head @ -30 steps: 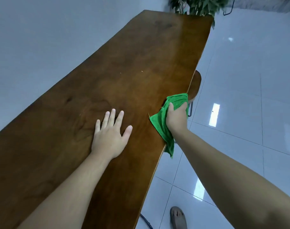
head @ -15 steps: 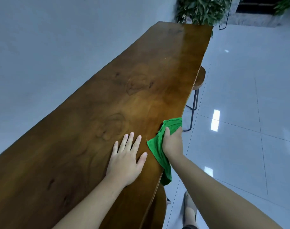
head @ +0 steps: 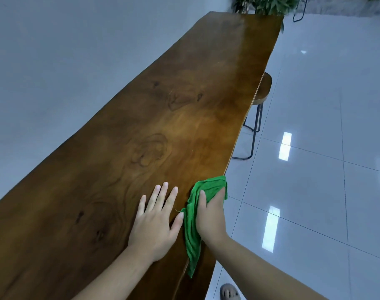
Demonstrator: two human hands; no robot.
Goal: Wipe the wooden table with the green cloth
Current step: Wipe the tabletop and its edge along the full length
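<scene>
A long, dark wooden table (head: pixel 174 118) runs from the lower left to the upper right of the head view. My right hand (head: pixel 210 215) grips the green cloth (head: pixel 192 230) and presses it over the table's right edge; the cloth's tail hangs down past the edge. My left hand (head: pixel 156 221) lies flat on the tabletop just left of the cloth, fingers spread, holding nothing.
A round wooden stool (head: pixel 263 89) on black metal legs is tucked under the right edge farther along. A leafy plant (head: pixel 269 4) stands past the far end. A plain wall runs along the left. Glossy white floor tiles (head: pixel 325 148) lie to the right; a sandalled foot (head: pixel 229 292) shows below.
Both hands have slid back along the table toward me, the cloth dragging along the right edge. More of the far tabletop and the stool now show ahead.
</scene>
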